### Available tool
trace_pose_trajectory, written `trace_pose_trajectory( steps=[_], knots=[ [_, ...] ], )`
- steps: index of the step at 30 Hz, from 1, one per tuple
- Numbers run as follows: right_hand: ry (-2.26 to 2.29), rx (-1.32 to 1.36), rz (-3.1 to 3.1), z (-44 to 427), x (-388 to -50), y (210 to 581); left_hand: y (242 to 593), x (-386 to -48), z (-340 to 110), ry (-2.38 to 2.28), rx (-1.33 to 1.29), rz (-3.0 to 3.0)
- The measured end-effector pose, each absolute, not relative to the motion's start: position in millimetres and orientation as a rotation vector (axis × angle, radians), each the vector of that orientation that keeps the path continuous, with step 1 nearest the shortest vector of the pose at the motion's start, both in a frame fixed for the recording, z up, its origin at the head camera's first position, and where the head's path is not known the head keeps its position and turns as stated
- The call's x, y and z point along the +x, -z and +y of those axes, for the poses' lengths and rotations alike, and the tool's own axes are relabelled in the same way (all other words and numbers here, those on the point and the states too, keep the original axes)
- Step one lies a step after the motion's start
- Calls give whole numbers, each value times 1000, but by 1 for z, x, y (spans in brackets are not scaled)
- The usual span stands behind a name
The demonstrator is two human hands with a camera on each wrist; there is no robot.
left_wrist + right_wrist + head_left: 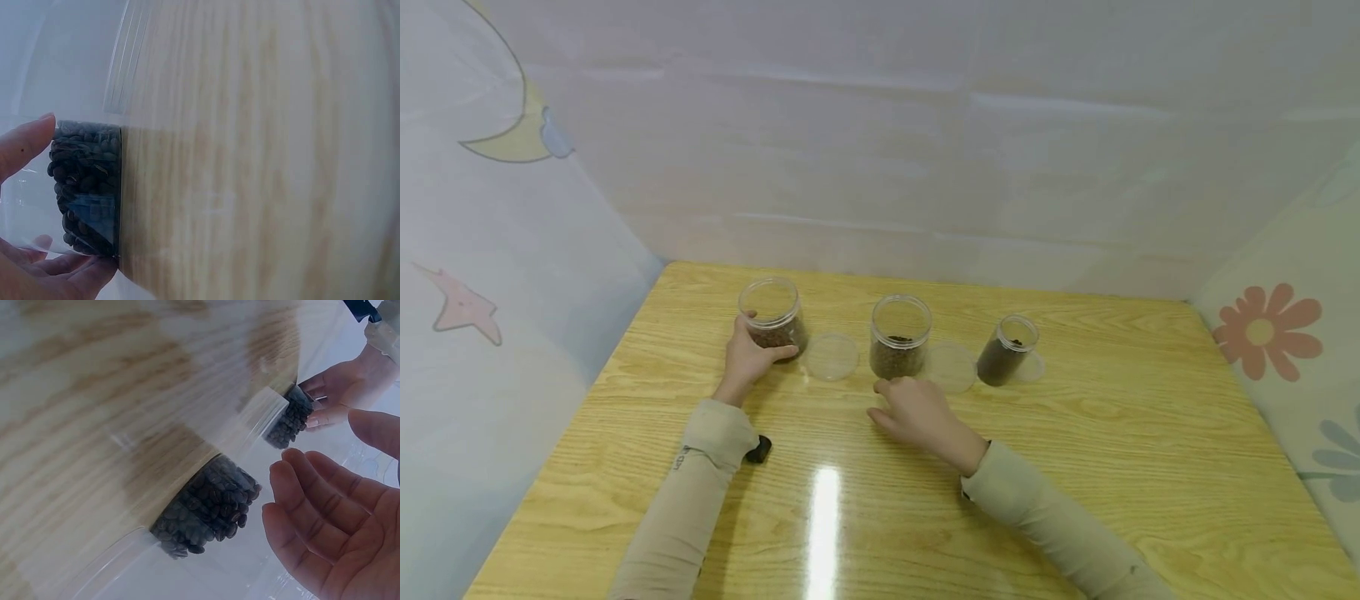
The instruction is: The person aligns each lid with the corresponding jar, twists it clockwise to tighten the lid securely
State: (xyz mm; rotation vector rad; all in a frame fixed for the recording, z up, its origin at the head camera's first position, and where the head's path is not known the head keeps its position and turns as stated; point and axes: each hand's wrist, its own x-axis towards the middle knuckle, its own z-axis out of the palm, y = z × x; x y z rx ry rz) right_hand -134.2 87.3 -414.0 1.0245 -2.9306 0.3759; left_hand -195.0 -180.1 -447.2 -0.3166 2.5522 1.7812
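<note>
Dark coffee beans [87,187] partly fill a clear open-topped jar [772,310] at the left of the table. My left hand [747,360] grips this jar low down, thumb on the near side and fingers round the other. A second clear jar [900,337], also holding coffee beans [209,503], stands upright in the middle. Just in front of it is my right hand [917,412], holding nothing; its loosely bent fingers show in the right wrist view. Further right, a narrower clear jar [1006,350] contains something dark whose kind I cannot tell.
Clear round lids lie flat on the wooden table [1112,433]: one lid [832,357] between the left and middle jars, another lid [951,368] right of the middle jar, and a small lid [1032,367] beside the narrow jar. A pale cloth wall [887,167] rises behind.
</note>
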Motion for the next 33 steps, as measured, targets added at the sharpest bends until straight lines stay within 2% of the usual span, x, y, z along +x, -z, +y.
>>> trace_pose_trajectory(
  steps=[33],
  knots=[
    [-229,1173,-2867,59,-149,405,447,-194,-180,-1769,-318,2567]
  ],
)
